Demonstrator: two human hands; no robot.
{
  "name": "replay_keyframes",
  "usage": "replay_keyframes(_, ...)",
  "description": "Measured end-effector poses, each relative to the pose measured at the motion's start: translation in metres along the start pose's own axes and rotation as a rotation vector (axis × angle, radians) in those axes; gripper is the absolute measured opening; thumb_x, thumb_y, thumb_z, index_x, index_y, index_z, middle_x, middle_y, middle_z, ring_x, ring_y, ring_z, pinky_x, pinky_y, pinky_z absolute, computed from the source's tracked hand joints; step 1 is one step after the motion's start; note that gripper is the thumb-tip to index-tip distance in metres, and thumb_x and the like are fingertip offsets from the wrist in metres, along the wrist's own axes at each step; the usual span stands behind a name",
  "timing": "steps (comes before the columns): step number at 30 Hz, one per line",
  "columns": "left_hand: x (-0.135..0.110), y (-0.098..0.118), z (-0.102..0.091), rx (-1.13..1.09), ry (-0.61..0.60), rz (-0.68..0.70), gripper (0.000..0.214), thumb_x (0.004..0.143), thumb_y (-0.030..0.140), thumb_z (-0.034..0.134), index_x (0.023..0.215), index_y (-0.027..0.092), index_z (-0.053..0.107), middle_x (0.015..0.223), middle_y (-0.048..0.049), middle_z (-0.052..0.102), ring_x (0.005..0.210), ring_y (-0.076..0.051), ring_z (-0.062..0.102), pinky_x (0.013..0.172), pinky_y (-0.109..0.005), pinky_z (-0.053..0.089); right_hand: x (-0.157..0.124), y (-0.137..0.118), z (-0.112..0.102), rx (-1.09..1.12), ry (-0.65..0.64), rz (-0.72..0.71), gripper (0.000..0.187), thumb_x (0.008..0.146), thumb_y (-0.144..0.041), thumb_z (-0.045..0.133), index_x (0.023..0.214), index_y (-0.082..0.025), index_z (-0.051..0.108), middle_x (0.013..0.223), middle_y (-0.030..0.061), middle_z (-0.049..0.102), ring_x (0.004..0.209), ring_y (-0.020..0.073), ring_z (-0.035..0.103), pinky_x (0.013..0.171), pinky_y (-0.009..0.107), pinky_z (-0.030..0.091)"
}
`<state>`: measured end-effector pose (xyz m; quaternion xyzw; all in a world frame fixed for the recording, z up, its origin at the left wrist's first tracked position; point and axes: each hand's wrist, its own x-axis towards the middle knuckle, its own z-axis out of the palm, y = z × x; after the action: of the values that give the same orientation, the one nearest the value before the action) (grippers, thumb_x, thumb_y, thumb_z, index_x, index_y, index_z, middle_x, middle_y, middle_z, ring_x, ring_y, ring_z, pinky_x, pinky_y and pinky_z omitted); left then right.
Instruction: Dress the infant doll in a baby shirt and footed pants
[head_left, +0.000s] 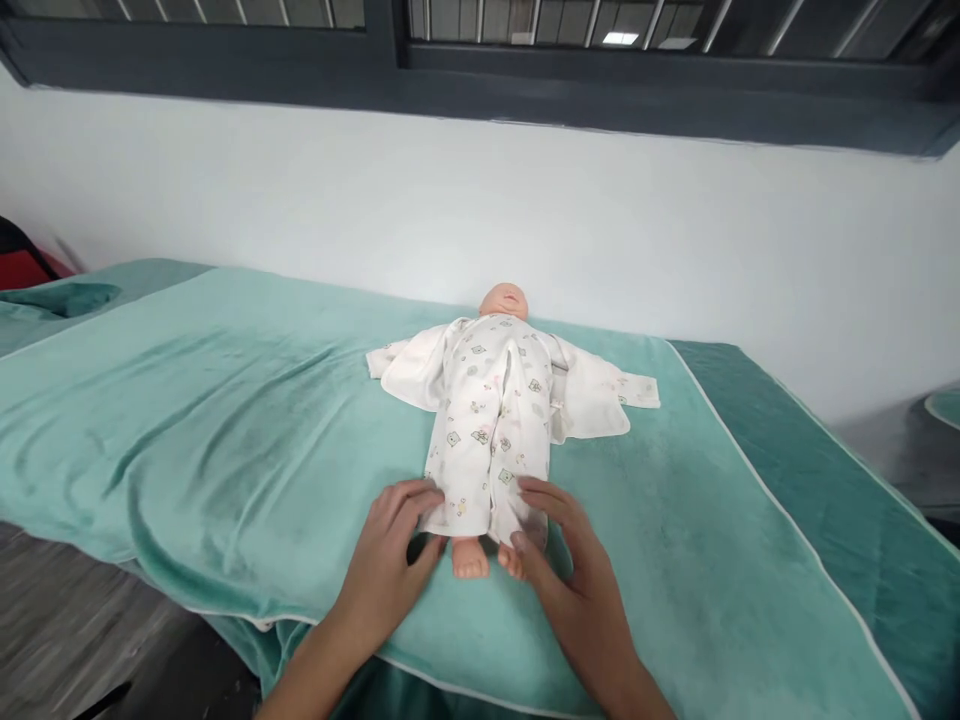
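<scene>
A baby doll (504,299) lies on its back with its head toward the wall. It wears white printed trousers (476,430) pulled up over its chest. A white long-sleeved top (589,395) shows at both sides, its sleeves spread outward. The doll's feet (470,558) stick out below the trouser cuffs. My left hand (394,560) rests at the outer edge of the left cuff, thumb apart from the curved fingers. On the other cuff, my right hand (566,570) touches the cloth with fingertips and thumb apart, the thumb beside the foot.
A teal velvety cover (247,430) with a pale edging spreads over the bed, wrinkled on the left. Behind stands a white wall (337,200) under a dark window frame (480,85). A red and black item (22,265) is at the far left. Dark flooring (60,600) shows at lower left.
</scene>
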<state>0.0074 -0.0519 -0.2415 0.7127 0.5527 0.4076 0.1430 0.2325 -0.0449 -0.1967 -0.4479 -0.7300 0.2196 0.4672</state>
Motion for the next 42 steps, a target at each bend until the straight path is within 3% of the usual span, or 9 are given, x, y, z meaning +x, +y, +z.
replay_keyframes(6,0.014,0.023,-0.009,-0.195,0.081,0.039,0.014,0.096,0.021,0.049,0.102,0.025,0.061,0.092,-0.0023,0.065,0.087,-0.018,0.063,0.078,-0.031,0.052,0.018,-0.042,0.023,-0.294,-0.218,0.006,0.033,0.081,-0.013,0.066,0.11,-0.026,0.059,0.109,0.0056,0.067,0.1,0.0277,0.063,0.084,0.047,0.052)
replay_keyframes(10,0.01,0.041,-0.015,-0.249,0.075,0.152,0.016,0.095,0.015,0.05,0.104,0.026,0.058,0.09,-0.0012,0.064,0.084,-0.016,0.061,0.076,-0.029,0.051,0.021,-0.044,0.033,-0.353,-0.214,0.014,0.018,0.082,-0.007,0.059,0.088,-0.024,0.056,0.093,0.0028,0.063,0.087,0.0242,0.06,0.078,0.042,0.048)
replay_keyframes(14,0.001,0.035,-0.013,-0.162,0.123,0.194,0.021,0.093,0.011,0.051,0.106,0.026,0.058,0.09,-0.003,0.065,0.084,-0.018,0.061,0.075,-0.032,0.051,0.018,-0.04,0.027,-0.301,-0.152,-0.096,0.018,0.086,-0.006,0.052,0.089,-0.023,0.057,0.089,0.0032,0.062,0.081,0.0211,0.057,0.071,0.037,0.045)
replay_keyframes(19,-0.019,0.019,-0.006,-0.084,0.123,0.089,0.021,0.092,0.013,0.051,0.106,0.026,0.06,0.093,-0.0042,0.064,0.088,-0.019,0.063,0.076,-0.033,0.053,0.008,-0.042,0.015,-0.314,-0.211,-0.201,0.017,0.089,-0.008,0.049,0.09,-0.022,0.059,0.087,0.004,0.063,0.083,0.0216,0.057,0.072,0.038,0.045)
replay_keyframes(23,-0.032,0.023,-0.006,-0.094,0.078,0.052,0.022,0.092,0.013,0.05,0.106,0.027,0.058,0.096,-0.0041,0.063,0.089,-0.018,0.063,0.076,-0.031,0.055,0.0,-0.037,0.012,-0.285,-0.18,-0.225,0.022,0.088,-0.006,0.05,0.097,-0.023,0.06,0.09,0.0041,0.066,0.083,0.021,0.059,0.074,0.038,0.048)
replay_keyframes(27,-0.033,0.035,-0.008,-0.061,0.095,0.174,0.032,0.09,0.014,0.053,0.118,0.027,0.055,0.109,-0.0084,0.061,0.104,-0.022,0.061,0.085,-0.036,0.057,-0.005,-0.033,0.015,-0.235,-0.118,-0.213,0.023,0.088,-0.005,0.052,0.099,-0.023,0.06,0.09,0.0039,0.067,0.084,0.0204,0.06,0.076,0.037,0.051)
replay_keyframes(31,-0.028,0.043,-0.002,0.019,0.054,0.265,0.047,0.088,0.022,0.06,0.134,0.024,0.05,0.128,-0.0139,0.057,0.125,-0.029,0.051,0.099,-0.046,0.053,-0.009,-0.029,0.012,-0.146,-0.17,-0.211,0.027,0.089,-0.005,0.051,0.104,-0.025,0.06,0.095,0.0039,0.068,0.091,0.0207,0.063,0.087,0.04,0.052)
replay_keyframes(37,-0.023,0.049,0.009,0.059,0.068,0.255,0.054,0.087,0.017,0.061,0.138,0.027,0.046,0.134,-0.0133,0.055,0.134,-0.033,0.044,0.105,-0.056,0.048,-0.021,-0.003,-0.003,-0.11,0.1,-0.022,0.032,0.091,-0.008,0.048,0.113,-0.028,0.058,0.111,0.0074,0.064,0.103,0.0211,0.064,0.083,0.037,0.057)
replay_keyframes(42,-0.008,0.065,0.008,0.075,-0.009,0.222,0.044,0.089,0.016,0.057,0.131,0.028,0.052,0.134,-0.0107,0.057,0.137,-0.032,0.04,0.105,-0.055,0.049,-0.03,0.018,0.005,-0.245,0.072,0.049,0.035,0.087,-0.015,0.057,0.12,-0.026,0.056,0.117,0.0104,0.061,0.107,0.0259,0.062,0.086,0.044,0.057)
